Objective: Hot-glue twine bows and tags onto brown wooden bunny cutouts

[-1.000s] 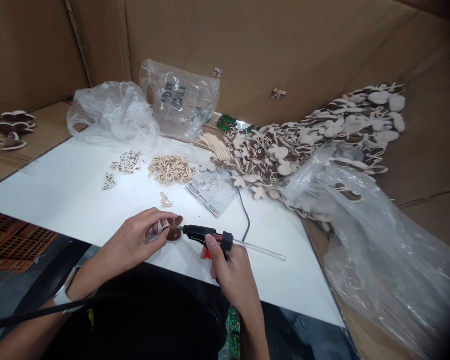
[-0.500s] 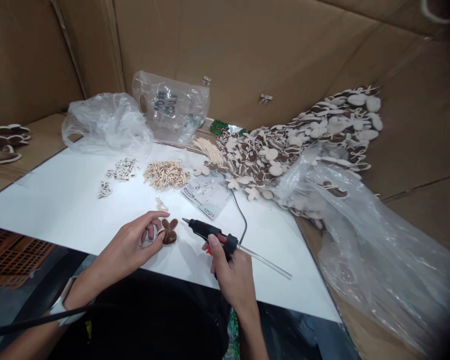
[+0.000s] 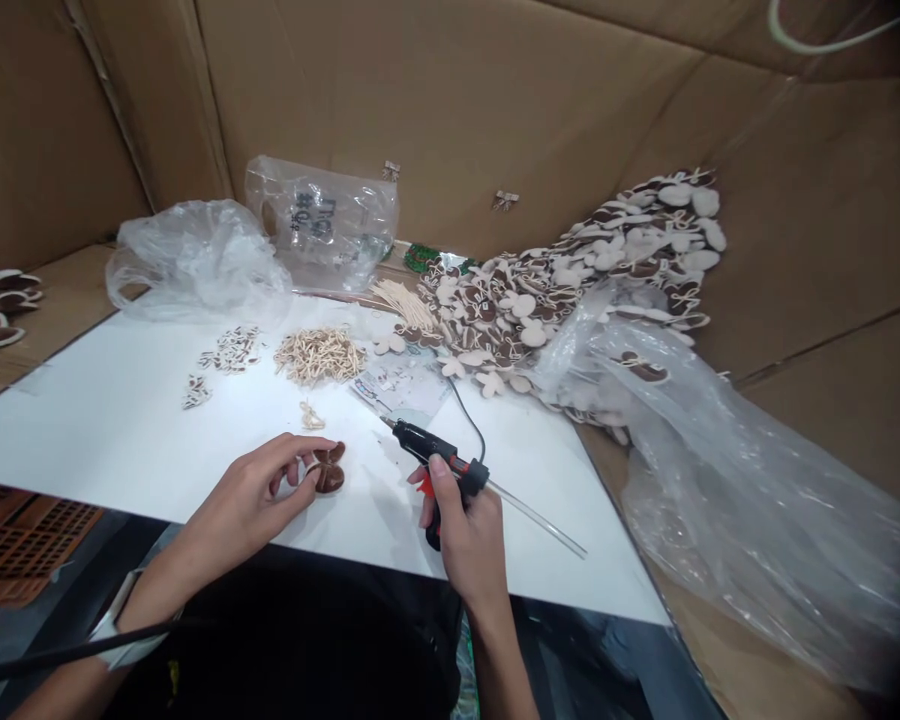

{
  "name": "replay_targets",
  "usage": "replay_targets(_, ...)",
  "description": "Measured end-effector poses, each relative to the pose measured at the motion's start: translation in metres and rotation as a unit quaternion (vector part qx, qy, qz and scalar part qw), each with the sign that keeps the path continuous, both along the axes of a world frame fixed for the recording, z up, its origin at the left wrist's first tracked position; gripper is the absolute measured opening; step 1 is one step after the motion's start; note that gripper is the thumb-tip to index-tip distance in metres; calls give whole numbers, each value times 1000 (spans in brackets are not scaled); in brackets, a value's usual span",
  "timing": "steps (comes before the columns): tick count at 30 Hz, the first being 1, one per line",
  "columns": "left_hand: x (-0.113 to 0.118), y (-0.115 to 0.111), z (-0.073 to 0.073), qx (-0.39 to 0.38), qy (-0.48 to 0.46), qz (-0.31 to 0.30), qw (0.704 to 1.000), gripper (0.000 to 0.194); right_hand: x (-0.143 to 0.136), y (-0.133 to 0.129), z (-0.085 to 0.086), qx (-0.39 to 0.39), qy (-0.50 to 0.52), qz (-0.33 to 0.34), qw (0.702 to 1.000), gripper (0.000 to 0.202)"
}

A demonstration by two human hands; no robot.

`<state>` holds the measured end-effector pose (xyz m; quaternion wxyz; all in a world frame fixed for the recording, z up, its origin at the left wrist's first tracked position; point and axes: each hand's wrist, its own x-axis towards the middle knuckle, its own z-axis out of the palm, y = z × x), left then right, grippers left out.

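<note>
My left hand [image 3: 270, 485] pinches the left edge of a brown felt piece [image 3: 330, 478] with rounded lobes, low over the white board. In my right hand [image 3: 461, 520] is a black and red glue gun [image 3: 427, 447], its nozzle pointing up and left, a clear glue stick [image 3: 536, 517] sticking out of its back. A gap separates the nozzle from the brown piece. Just beyond my left fingers lies a small bunch of cream loops [image 3: 312, 415]. Farther back are a pile of short cream cords [image 3: 320, 355] and small brown-and-white pieces [image 3: 232, 350].
A large heap of brown and cream felt shapes [image 3: 525, 305] leans at the back right, beside a big clear plastic bag [image 3: 727, 480]. More clear bags [image 3: 202, 255] lie at the back left. Cardboard walls [image 3: 450, 110] surround the white board [image 3: 67, 430]. An orange crate [image 3: 22, 540] stands below left.
The glue gun has moved slightly away from the brown piece, its nozzle now farther off. My left fingers have tilted the brown piece. The whole view has shifted a little.
</note>
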<state>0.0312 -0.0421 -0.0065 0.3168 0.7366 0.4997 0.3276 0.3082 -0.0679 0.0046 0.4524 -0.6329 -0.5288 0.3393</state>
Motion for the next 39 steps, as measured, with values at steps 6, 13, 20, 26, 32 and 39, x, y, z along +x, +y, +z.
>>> replay_targets(6, 0, 2, -1, 0, -8, 25, 1000, 40, 0, 2, 0, -10, 1, -17, 1000, 67)
replay_targets(13, 2, -1, 2, -72, -75, 9, 994, 41, -4, 3, 1, 12, -21, -27, 999, 46)
replay_targets(20, 18, -7, -8, -76, -82, -12, 994, 37, -3, 4, -4, 36, -30, -30, 998, 39)
replay_targets(26, 22, -3, -22, -24, -34, -20, 999, 36, -2, 4, -5, 34, -39, -39, 998, 41)
replay_targets(32, 24, 0, -10, -13, -6, -7, 1000, 35, -2, 7, -2, 16, -41, -50, 998, 48)
replay_targets(39, -23, 14, 2, 38, 41, 60, 997, 38, -1, 8, -7, 0, -16, -46, 999, 55)
